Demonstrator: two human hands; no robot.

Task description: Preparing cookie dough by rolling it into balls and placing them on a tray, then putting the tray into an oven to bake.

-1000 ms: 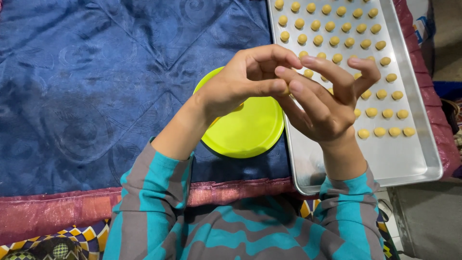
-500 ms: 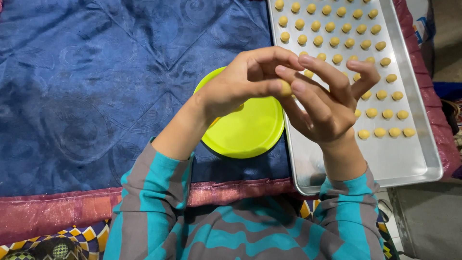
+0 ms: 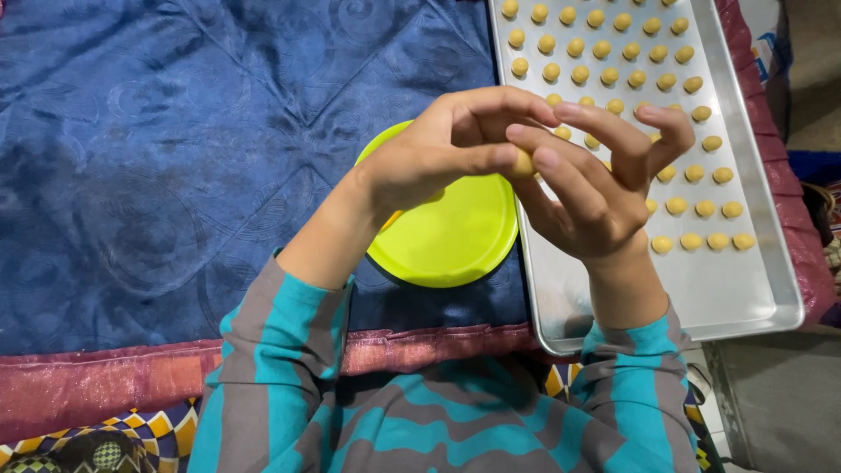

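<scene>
- A blue patterned cloth [image 3: 175, 158] covers the surface, with a shiny pink-red border running along its near edge.
- A round, bright yellow-green plate [image 3: 447, 241] lies on the cloth near that edge, just beside the left rim of a metal tray.
- The left hand [image 3: 438, 153] is raised over the plate, partly hiding its upper rim. Its fingers are curled together, and the thumb and fingertips close on a small piece of yellow dough.
- The dough piece [image 3: 524, 163] sits between the two hands, held above the gap where plate and tray meet. Only a small part of it shows between the fingers.
- The right hand [image 3: 596, 188] meets the left from the other side, palm turned up. Its fingers are bent and slightly spread, with the fingertips touching the same dough piece.
- A rectangular silver baking tray [image 3: 718, 298] lies at the right edge of the cloth. Small yellow dough balls [image 3: 613, 52] stand on it in neat rows, apart from each other, filling its far part; its near end is bare metal.
- Both arms wear sleeves striped in teal and grey.
</scene>
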